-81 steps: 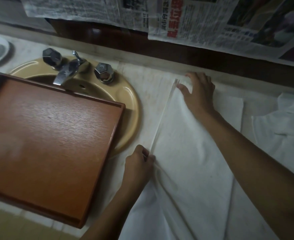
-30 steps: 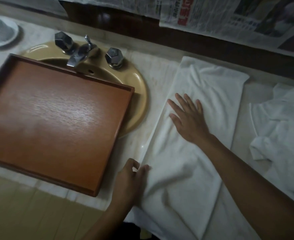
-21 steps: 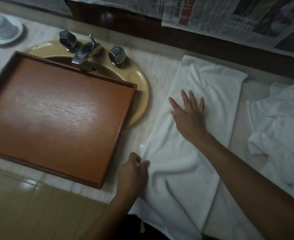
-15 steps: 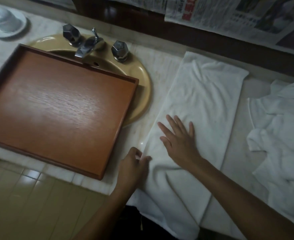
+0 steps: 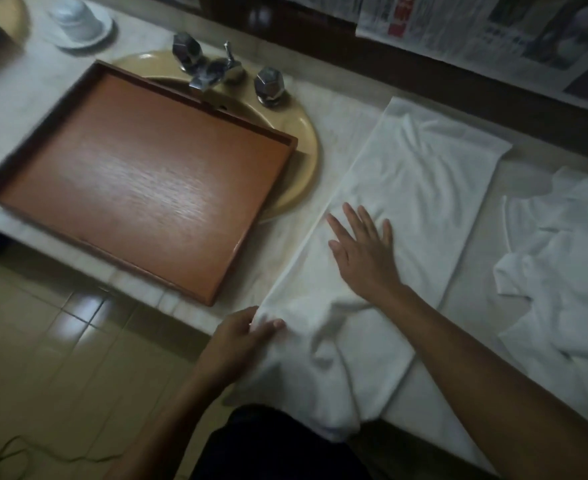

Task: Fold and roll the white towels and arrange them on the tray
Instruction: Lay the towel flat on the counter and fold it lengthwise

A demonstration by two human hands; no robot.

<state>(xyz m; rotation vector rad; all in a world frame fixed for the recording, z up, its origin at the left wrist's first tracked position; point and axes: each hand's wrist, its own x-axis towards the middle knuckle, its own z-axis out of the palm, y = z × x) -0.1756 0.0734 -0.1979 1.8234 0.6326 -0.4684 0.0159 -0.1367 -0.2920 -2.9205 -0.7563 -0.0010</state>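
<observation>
Folding is in hand: the towel lies lengthwise on the tabletop, right of the tray. The right hand presses flat on it, fingers spread, and the left hand pinches its near-left edge. Next, I judge, the rumpled near end needs smoothing before rolling; the far newspaper print is too blurred to read.

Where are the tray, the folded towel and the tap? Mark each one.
tray (image 5: 136,181): head view, bare wooden floor.
folded towel (image 5: 424,174): head view, flat far half.
tap (image 5: 202,76): head view, chrome spout.
</observation>
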